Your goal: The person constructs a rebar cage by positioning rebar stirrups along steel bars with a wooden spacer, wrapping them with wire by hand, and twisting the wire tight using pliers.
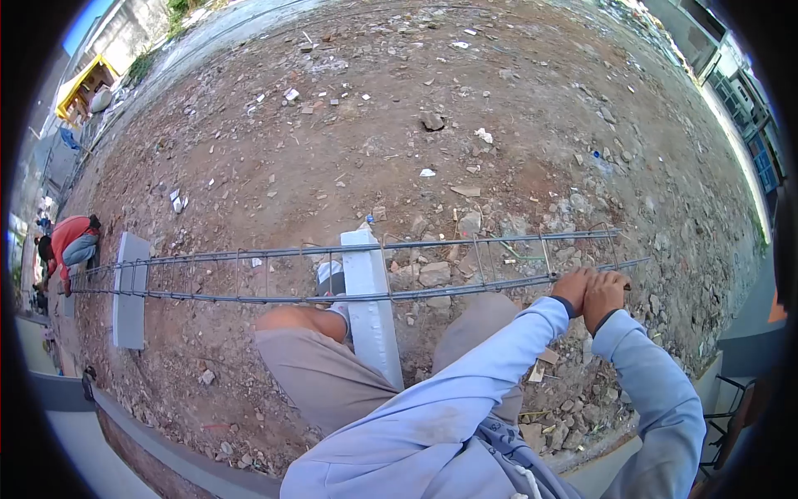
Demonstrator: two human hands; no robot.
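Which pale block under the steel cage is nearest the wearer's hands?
The near block between the wearer's knees; the next block lies farther off, towards the person in red.

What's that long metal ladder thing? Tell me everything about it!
The long metal frame has thin, dark bars joined by bent crosspieces, with gaps between. It lies across two pale blocks. The left hand and right hand are together at one end; a person in red bends by the other.
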